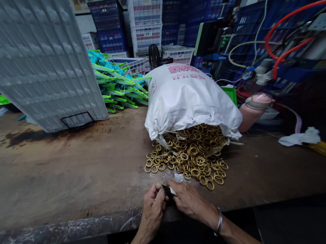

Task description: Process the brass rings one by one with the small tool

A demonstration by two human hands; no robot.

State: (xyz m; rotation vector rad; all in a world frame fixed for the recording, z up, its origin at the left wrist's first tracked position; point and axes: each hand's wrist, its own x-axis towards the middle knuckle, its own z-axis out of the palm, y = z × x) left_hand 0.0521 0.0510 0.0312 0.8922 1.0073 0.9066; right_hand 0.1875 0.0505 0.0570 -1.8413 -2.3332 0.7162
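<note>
Close together above the table's front edge, my left hand point(154, 207) and my right hand point(189, 200) are both closed in a pinch. Between their fingertips is a small black strip point(167, 190) with a white piece point(173, 192) at its right end; its exact kind is too small to make out. Just beyond my hands lies a loose heap of brass-coloured rings point(199, 161). These spill from the open mouth of a white woven sack point(187, 98) lying on its side. A small clear scrap point(179, 177) sits near the closest rings.
On the left a translucent ribbed plastic panel point(36, 67) stands upright in a black wire holder point(78, 120). Behind it is a pile of green and blue plastic pieces point(121, 83). A pink bottle point(254, 111) stands right of the sack, near red hoses point(277, 51). Crates point(147, 35) are stacked behind.
</note>
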